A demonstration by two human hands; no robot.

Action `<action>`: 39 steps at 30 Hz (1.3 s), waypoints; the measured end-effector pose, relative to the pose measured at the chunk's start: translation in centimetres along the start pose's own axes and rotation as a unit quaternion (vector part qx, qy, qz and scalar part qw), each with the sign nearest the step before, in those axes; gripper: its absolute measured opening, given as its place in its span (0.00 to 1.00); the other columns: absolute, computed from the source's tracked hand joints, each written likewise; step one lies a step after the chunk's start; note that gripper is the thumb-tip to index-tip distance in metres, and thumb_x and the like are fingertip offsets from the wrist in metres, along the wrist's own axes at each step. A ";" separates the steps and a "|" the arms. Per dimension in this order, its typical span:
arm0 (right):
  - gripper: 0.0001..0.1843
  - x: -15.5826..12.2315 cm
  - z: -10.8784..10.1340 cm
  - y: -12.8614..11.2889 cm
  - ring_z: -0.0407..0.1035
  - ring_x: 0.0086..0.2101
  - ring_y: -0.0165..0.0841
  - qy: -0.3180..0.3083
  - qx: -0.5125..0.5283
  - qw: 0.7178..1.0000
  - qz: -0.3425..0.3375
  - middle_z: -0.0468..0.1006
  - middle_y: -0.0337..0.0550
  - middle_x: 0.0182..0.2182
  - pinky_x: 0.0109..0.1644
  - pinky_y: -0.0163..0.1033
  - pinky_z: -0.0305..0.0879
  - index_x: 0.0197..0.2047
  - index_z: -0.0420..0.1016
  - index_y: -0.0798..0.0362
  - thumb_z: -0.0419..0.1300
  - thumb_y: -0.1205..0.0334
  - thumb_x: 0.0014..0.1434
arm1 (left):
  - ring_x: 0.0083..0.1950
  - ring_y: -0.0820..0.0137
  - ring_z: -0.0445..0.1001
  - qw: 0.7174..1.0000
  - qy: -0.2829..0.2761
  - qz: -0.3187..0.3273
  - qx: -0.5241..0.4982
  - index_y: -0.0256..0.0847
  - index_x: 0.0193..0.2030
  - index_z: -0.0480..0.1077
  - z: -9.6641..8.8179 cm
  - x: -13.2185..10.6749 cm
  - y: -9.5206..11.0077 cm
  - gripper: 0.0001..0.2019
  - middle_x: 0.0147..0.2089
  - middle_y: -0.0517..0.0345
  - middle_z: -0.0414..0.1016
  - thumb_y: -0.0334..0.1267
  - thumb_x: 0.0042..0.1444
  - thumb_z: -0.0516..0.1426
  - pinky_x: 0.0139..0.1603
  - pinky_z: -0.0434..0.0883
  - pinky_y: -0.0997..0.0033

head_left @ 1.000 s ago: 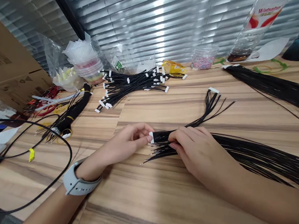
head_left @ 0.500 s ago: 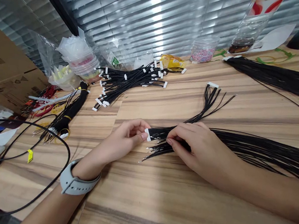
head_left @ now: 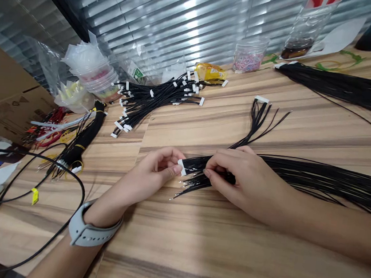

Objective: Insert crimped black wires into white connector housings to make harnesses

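Right grip [head_left: 249, 180] has curled tighter around the black wire bundle [head_left: 315, 178], closed on it to keep the strands gathered, while the left grip [head_left: 156, 173], just beside it, pinches the white connector [head_left: 181, 167] at the bundle's end, apparently steadying it for handling.

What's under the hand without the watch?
The right hand lies over thin black wires on the wooden table. They stick out both sides, one way to a white connector in the left hand. What lies right under the palm and fingers is covered.
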State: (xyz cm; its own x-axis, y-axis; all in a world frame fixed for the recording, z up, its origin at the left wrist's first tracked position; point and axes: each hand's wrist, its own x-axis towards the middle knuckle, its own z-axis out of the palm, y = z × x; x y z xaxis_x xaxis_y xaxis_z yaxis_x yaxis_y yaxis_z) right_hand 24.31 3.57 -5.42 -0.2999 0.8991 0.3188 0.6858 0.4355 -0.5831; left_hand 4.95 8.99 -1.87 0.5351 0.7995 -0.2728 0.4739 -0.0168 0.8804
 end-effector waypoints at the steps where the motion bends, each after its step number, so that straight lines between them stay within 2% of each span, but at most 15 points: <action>1: 0.06 0.0 0.0 0.0 0.64 0.29 0.29 -0.002 -0.001 1.000 -0.002 0.73 0.35 0.26 0.37 0.38 0.50 0.30 0.70 0.53 0.53 0.68 0.57 | 0.31 0.75 0.65 1.000 0.001 -0.001 -0.001 0.39 0.36 0.66 0.0 0.0 0.0 0.04 0.29 0.62 0.66 0.34 0.54 0.55 0.33 0.61 0.75; 16: 0.11 0.0 0.2 0.0 0.65 0.29 0.30 -0.009 -0.029 0.999 -0.013 0.74 0.39 0.28 0.37 0.39 0.48 0.30 0.68 0.55 0.48 0.66 0.61 | 0.32 0.75 0.66 1.000 0.003 -0.008 -0.008 0.39 0.37 0.67 0.7 -0.3 0.1 0.04 0.30 0.62 0.68 0.33 0.54 0.56 0.33 0.62 0.76; 24: 0.11 -0.2 0.4 -0.1 0.64 0.29 0.29 -0.006 -0.027 0.999 -0.029 0.73 0.39 0.29 0.37 0.39 0.48 0.29 0.66 0.55 0.47 0.67 0.61 | 0.28 0.77 0.64 0.999 0.018 -0.029 -0.037 0.38 0.35 0.68 1.4 -0.4 0.3 0.03 0.26 0.63 0.66 0.32 0.54 0.56 0.30 0.61 0.78; 30: 0.09 -0.1 0.0 -0.1 0.62 0.33 0.31 0.058 0.016 0.998 -0.019 0.69 0.41 0.30 0.38 0.38 0.53 0.32 0.64 0.55 0.47 0.66 0.63 | 0.32 0.75 0.66 0.997 0.025 -0.016 -0.073 0.37 0.37 0.68 1.3 -0.1 -0.1 0.06 0.30 0.61 0.68 0.35 0.52 0.58 0.36 0.64 0.76; 33: 0.08 0.0 -0.1 -0.1 0.62 0.34 0.31 0.087 0.016 0.995 -0.051 0.68 0.42 0.31 0.39 0.38 0.54 0.32 0.65 0.55 0.48 0.67 0.63 | 0.33 0.75 0.67 0.996 0.022 -0.014 -0.082 0.37 0.36 0.68 1.3 0.0 -0.3 0.07 0.30 0.61 0.69 0.35 0.51 0.59 0.37 0.64 0.75; 36: 0.08 -0.2 0.1 0.0 0.63 0.32 0.30 0.067 -0.001 0.992 -0.106 0.70 0.39 0.29 0.41 0.39 0.52 0.33 0.67 0.55 0.49 0.68 0.62 | 0.33 0.75 0.67 0.997 0.028 -0.008 -0.074 0.37 0.36 0.69 1.2 0.2 -0.3 0.07 0.30 0.61 0.69 0.35 0.50 0.59 0.37 0.64 0.75; 39: 0.06 -0.2 0.3 0.1 0.63 0.30 0.27 0.045 0.005 0.994 -0.098 0.71 0.36 0.28 0.41 0.39 0.51 0.32 0.68 0.55 0.51 0.69 0.60 | 0.33 0.74 0.66 0.998 0.027 -0.002 -0.060 0.37 0.36 0.68 1.1 0.1 -0.4 0.07 0.30 0.60 0.69 0.36 0.51 0.59 0.37 0.63 0.75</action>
State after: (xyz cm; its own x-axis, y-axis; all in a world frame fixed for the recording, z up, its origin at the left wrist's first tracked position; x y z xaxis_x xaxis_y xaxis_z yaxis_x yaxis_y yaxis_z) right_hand 24.28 3.45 -5.75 -0.3660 0.7900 0.4919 0.6138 0.6022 -0.5104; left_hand 5.62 8.41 -2.66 0.4933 0.8306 -0.2582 0.3873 0.0561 0.9202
